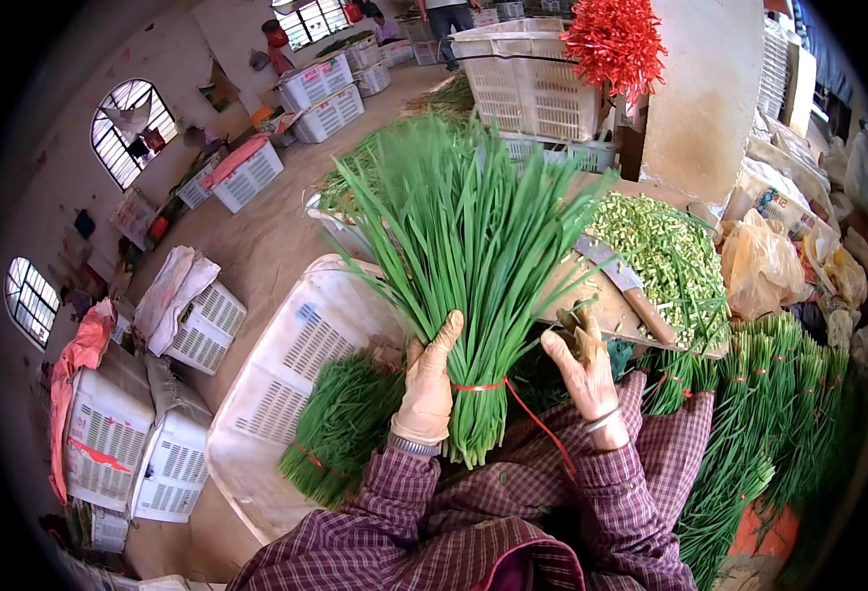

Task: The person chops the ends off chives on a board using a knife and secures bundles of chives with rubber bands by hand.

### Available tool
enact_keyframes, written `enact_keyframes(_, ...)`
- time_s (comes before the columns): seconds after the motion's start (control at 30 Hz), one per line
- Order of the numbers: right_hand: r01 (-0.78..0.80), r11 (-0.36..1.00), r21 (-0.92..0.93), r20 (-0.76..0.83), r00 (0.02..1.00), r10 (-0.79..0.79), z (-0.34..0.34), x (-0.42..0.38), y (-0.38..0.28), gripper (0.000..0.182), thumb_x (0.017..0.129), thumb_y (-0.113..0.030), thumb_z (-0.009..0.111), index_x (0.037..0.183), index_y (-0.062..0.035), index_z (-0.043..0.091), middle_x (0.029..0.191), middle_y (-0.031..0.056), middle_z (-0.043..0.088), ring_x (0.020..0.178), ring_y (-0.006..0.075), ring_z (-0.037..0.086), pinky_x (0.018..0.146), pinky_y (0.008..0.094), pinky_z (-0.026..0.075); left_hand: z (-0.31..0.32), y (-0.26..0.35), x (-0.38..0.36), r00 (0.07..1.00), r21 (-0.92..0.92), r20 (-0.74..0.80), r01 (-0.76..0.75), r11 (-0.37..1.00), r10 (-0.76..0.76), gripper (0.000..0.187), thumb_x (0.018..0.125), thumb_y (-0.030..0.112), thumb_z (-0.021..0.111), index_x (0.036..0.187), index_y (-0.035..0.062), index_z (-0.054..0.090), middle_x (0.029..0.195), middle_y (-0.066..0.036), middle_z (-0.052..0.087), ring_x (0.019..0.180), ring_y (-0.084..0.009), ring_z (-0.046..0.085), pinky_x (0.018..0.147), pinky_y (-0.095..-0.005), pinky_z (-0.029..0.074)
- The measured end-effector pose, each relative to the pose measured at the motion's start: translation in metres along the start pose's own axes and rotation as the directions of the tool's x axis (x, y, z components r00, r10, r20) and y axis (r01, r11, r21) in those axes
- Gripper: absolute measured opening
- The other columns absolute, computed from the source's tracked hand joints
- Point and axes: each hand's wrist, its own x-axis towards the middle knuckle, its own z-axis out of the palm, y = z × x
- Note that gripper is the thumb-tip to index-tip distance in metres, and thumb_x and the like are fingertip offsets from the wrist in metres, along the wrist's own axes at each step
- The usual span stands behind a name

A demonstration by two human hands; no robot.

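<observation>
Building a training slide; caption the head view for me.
Left hand holds a red-tied bundle of green leaves, right hand beside it.

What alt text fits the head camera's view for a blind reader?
A human left-hand grip holds an upright bunch of long green stalks bound with red string; the right-hand grip is open beside it. At left sits a white plastic crate; at right, a wooden-handled knife lies on a wooden board with chopped pale-green pieces.

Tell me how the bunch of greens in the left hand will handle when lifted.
The bunch of greens would probably sway on top, where its long leaves fan out. Its lower end may hold together, since a red band wraps it there. Those slender leaves could crease if squeezed.
</observation>
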Motion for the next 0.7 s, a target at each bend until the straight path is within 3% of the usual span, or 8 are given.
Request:
enact_keyframes(0.1,0.13,0.977,-0.169,0.066,0.991,-0.12,0.024,-0.032,0.005,0.079,0.087,-0.049,0.076,0.13,0.0143,0.057,0.15,0.0353,0.04,0.132,0.0451,0.049,0.111,0.0445,0.042,0.006,0.012,0.0,0.997,0.076,-0.029,0.079,0.994,-0.077,0.059,0.097,0.032,0.069,0.144,0.0021,0.049,0.14,-0.008,0.056,0.128,-0.0185,0.052,0.11,-0.0348,0.042)
enact_keyframes(0.2,0.272,0.856,-0.44,0.027,0.957,-0.29,0.058,-0.029,0.022,0.085,0.082,-0.059,0.075,0.13,0.0103,0.06,0.158,0.0328,0.024,0.139,0.0441,0.041,0.115,0.0458,0.037,0.042,0.034,-0.003,0.951,0.246,0.303,-0.022,0.969,-0.055,0.07,0.098,0.034,0.068,0.152,0.0009,0.038,0.148,-0.01,0.048,0.137,-0.0192,0.043,0.116,-0.0338,0.03)
enact_keyframes(0.27,0.039,0.997,-0.072,-0.039,0.998,-0.042,0.045,-0.021,0.021,0.061,0.084,-0.034,0.079,0.125,0.0072,0.058,0.136,0.0249,0.055,0.118,0.0311,0.061,0.099,0.0396,0.051,0.044,0.027,-0.004,0.894,0.237,0.442,-0.035,0.971,-0.076,0.072,0.097,0.031,0.069,0.153,0.0001,0.035,0.156,-0.013,0.041,0.145,-0.0229,0.036,0.12,-0.0358,0.026)
enact_keyframes(0.33,-0.011,0.909,0.417,-0.079,0.996,0.049,0.042,-0.018,0.039,0.048,0.086,-0.017,0.078,0.124,0.004,0.058,0.105,0.0095,0.073,0.098,0.0173,0.069,0.089,0.032,0.056,0.038,0.04,-0.006,0.83,0.226,0.545,-0.01,0.974,-0.118,0.073,0.096,0.026,0.07,0.154,-0.0003,0.035,0.161,-0.015,0.034,0.151,-0.0263,0.028,0.123,-0.0384,0.022)
enact_keyframes(0.5,-0.22,0.75,0.624,0.198,0.973,0.121,0.012,-0.031,0.045,0.047,0.091,-0.022,0.072,0.126,0.0055,0.058,0.115,0.0103,0.068,0.1,0.0165,0.066,0.089,0.0317,0.055,-0.019,0.047,0.018,0.841,0.485,0.47,0.008,0.874,-0.269,0.054,0.099,0.045,0.062,0.13,0.0006,0.065,0.121,-0.011,0.071,0.119,-0.0207,0.064,0.104,-0.0346,0.045)
enact_keyframes(0.57,-0.225,0.715,0.662,0.251,0.965,0.071,0.017,-0.025,0.059,0.044,0.09,-0.022,0.072,0.124,0.0046,0.06,0.112,0.0085,0.068,0.098,0.0148,0.064,0.09,0.03,0.053,-0.027,0.033,0.024,0.807,0.493,0.488,0.058,0.868,-0.331,0.061,0.1,0.051,0.057,0.135,0.0003,0.061,0.129,-0.012,0.067,0.123,-0.0203,0.06,0.107,-0.0351,0.043)
enact_keyframes(0.63,-0.244,0.662,0.709,0.309,0.951,0.02,0.023,-0.031,0.038,0.042,0.089,-0.021,0.071,0.121,0.0043,0.062,0.11,0.0072,0.068,0.097,0.0135,0.063,0.09,0.0282,0.051,-0.008,0.016,0.015,0.716,0.162,0.646,0.21,0.964,-0.265,0.065,0.095,0.049,0.068,0.132,-0.0028,0.059,0.133,-0.011,0.063,0.121,-0.0207,0.058,0.107,-0.0347,0.042)
enact_keyframes(0.7,-0.251,0.687,0.682,0.336,0.942,0.011,0.034,-0.035,0.032,0.044,0.09,-0.021,0.071,0.123,0.0054,0.062,0.109,0.0072,0.069,0.097,0.0143,0.063,0.09,0.0277,0.05,-0.003,0.008,0.017,0.826,0.162,0.486,0.234,0.959,-0.284,0.063,0.091,0.048,0.072,0.132,0.0012,0.06,0.128,-0.008,0.065,0.116,-0.0189,0.059,0.105,-0.0345,0.045)
